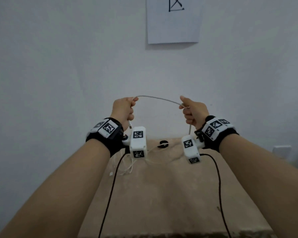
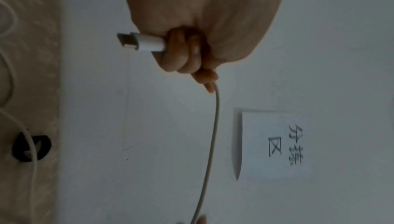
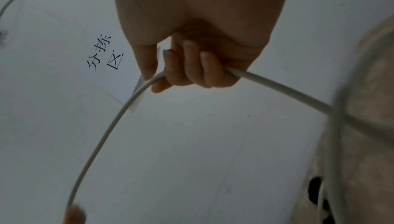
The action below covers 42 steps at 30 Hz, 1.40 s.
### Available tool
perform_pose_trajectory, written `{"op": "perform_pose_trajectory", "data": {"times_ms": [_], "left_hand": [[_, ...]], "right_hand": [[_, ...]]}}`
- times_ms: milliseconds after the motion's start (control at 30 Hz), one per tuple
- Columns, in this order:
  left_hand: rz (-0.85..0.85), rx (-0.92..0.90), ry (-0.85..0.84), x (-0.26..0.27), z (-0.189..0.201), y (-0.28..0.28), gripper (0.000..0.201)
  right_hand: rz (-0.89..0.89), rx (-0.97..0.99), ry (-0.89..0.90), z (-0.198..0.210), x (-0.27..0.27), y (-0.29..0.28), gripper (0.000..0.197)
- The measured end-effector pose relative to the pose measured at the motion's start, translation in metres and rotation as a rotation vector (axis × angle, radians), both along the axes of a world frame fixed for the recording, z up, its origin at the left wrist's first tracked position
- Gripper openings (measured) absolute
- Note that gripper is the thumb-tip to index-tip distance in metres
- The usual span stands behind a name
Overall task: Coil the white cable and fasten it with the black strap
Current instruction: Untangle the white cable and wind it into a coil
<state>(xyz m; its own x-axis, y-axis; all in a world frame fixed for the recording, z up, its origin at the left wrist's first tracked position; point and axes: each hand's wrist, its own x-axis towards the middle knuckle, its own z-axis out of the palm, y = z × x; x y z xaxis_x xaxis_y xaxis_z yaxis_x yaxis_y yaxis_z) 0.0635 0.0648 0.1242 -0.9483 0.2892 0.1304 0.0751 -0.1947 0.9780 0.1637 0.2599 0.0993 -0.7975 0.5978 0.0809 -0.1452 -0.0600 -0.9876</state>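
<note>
Left hand (image 1: pixel 123 109) fingers (image 2: pixel 181 55) clench the white cable (image 1: pixel 157 99) by its plug (image 2: pixel 141 42); right hand (image 1: pixel 193 114) grips farther along, measuring a first loop above the bench (image 1: pixel 170 194), black strap (image 1: pixel 162 144) waiting.

White cable (image 3: pixel 277 86) in right hand (image 3: pixel 198 42)

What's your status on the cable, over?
Both hands gripping white cable: left hand near connector, right hand mid-run. No coil yet. Black strap on table, untouched.
</note>
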Motion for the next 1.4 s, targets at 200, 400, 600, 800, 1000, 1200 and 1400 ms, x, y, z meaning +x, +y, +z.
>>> {"op": "perform_pose_trajectory", "data": {"times_ms": [200, 400, 600, 800, 1000, 1200, 1400], "left_hand": [[-0.139, 0.177, -0.218, -0.028, -0.018, -0.020, 0.028], [-0.261, 0.101, -0.200, -0.039, -0.044, 0.027, 0.033], [-0.175, 0.300, -0.406, -0.065, -0.076, 0.066, 0.025], [-0.201, 0.396, -0.490, -0.088, -0.117, 0.087, 0.032], [-0.239, 0.266, -0.404, -0.105, -0.132, 0.099, 0.029], [-0.369, 0.394, -0.500, -0.111, -0.140, 0.099, 0.027], [-0.349, 0.560, -0.515, -0.112, -0.145, 0.100, 0.041]], "right_hand": [[-0.015, -0.095, 0.126, -0.016, -0.013, 0.009, 0.027], [0.009, -0.074, 0.029, -0.046, -0.048, -0.001, 0.036], [0.021, -0.049, 0.059, -0.077, -0.081, 0.001, 0.033], [0.041, -0.134, 0.078, -0.118, -0.112, 0.014, 0.022], [0.071, -0.227, 0.111, -0.156, -0.129, 0.027, 0.021], [0.114, -0.260, 0.119, -0.163, -0.134, 0.033, 0.021], [0.217, -0.238, 0.075, -0.152, -0.127, 0.029, 0.033]]}}
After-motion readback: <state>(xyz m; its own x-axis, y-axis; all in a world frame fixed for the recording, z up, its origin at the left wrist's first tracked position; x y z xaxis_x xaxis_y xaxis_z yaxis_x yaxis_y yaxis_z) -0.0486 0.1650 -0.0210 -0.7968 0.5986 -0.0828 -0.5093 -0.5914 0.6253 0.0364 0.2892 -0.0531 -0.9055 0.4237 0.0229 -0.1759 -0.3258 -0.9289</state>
